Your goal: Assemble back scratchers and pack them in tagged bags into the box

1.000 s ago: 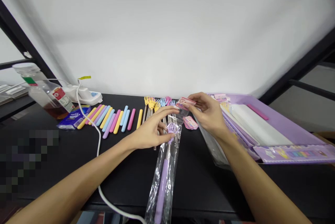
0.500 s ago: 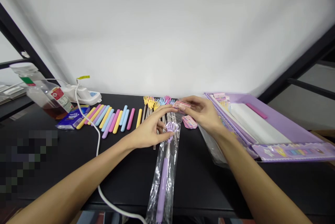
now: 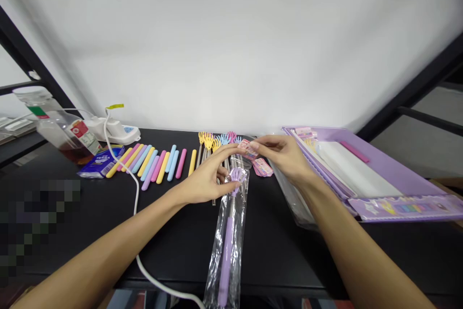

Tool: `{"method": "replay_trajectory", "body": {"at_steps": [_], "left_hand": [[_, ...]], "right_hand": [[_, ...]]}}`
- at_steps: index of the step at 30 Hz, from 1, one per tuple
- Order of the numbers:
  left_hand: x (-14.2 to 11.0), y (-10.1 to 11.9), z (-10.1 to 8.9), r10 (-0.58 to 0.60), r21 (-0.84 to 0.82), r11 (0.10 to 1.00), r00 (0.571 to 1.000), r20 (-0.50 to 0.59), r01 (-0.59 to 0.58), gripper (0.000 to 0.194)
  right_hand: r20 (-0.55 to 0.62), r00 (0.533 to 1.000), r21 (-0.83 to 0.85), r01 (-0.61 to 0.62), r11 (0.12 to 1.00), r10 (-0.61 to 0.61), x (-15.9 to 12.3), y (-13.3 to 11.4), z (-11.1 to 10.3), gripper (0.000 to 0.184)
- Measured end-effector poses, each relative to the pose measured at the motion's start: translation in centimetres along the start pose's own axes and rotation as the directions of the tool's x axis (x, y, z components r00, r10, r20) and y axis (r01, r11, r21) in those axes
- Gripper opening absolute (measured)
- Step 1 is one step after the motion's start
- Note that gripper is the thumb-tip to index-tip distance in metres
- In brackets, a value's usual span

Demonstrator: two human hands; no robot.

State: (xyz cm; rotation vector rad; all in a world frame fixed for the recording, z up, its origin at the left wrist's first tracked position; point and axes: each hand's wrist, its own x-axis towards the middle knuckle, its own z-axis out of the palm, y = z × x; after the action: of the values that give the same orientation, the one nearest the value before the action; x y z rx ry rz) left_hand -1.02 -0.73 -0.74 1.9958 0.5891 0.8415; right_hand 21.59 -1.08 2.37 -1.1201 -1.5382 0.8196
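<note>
A small pink printed card is pinched between the thumb and fingers of my right hand. My left hand reaches across the head of a purple back scratcher, which lies lengthwise inside a clear plastic bag. The left thumb presses on the bag near the purple claw, while the index finger stretches to the card's edge. Other left fingers curl partly out of sight. Beside the bag's top lies a small stack of similar pink cards.
Behind my left hand are several back scratcher heads. Coloured handles lie in a row to the left. A white cable crosses the black table. A purple display box stands right, a bottle and tissue pack left.
My right hand has turned the pink card so that its printed face shows more. The left hand stays almost still, and the bagged back scratcher has shifted slightly to the right at its near end.
</note>
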Motion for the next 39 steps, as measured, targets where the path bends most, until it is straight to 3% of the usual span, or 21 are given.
{"method": "replay_trajectory", "body": {"at_steps": [12, 16, 22, 27, 30, 32, 35, 37, 39], "left_hand": [[0.3, 0.1, 0.2, -0.037, -0.082, 0.996, 0.998, -0.048, 0.033, 0.043], [0.4, 0.1, 0.2, -0.024, -0.079, 0.997, 0.998, -0.058, 0.019, 0.042], [0.4, -0.2, 0.3, -0.044, -0.108, 0.994, 0.991, -0.126, 0.030, 0.040], [0.4, -0.1, 0.3, -0.127, -0.203, 0.975, 0.980, -0.152, 0.095, 0.042], [0.5, -0.1, 0.3, -0.144, -0.274, 0.957, 0.979, -0.148, 0.099, 0.042], [0.6, -0.2, 0.3, -0.139, -0.315, 0.945, 0.977, -0.162, 0.082, 0.038], [1.0, -0.2, 0.1, -0.129, -0.338, 0.940, 0.959, -0.252, 0.038, 0.033], [1.5, -0.2, -0.1, -0.113, -0.328, 0.945, 0.919, -0.377, -0.018, 0.033], [2.5, -0.1, -0.2, -0.091, -0.299, 0.951, 0.849, -0.521, -0.081, 0.034]], "right_hand": [[-0.156, 0.987, 0.047, 0.042, 0.998, -0.034, 0.3, 0.7, 0.1, 0.033], [-0.128, 0.992, 0.054, 0.023, 0.998, -0.016, 0.3, 0.7, 0.0, 0.032], [0.019, 0.999, 0.102, 0.037, 0.994, -0.039, 0.0, 0.4, -0.1, 0.035], [-0.091, 0.996, 0.045, 0.025, 0.999, -0.021, 0.0, 0.4, 0.2, 0.050], [-0.088, 0.996, 0.073, 0.010, 0.997, -0.004, 0.0, 0.2, 0.4, 0.056], [-0.067, 0.997, 0.070, -0.039, 0.997, 0.043, 0.0, 0.0, 0.5, 0.055], [0.033, 0.977, 0.007, -0.213, 0.977, 0.213, -0.2, -0.4, 0.5, 0.047], [0.199, 0.922, -0.019, -0.335, 0.942, 0.332, -0.5, -0.8, 0.6, 0.047], [0.381, 0.851, 0.016, -0.396, 0.918, 0.361, -1.0, -1.2, 0.8, 0.046]]}}
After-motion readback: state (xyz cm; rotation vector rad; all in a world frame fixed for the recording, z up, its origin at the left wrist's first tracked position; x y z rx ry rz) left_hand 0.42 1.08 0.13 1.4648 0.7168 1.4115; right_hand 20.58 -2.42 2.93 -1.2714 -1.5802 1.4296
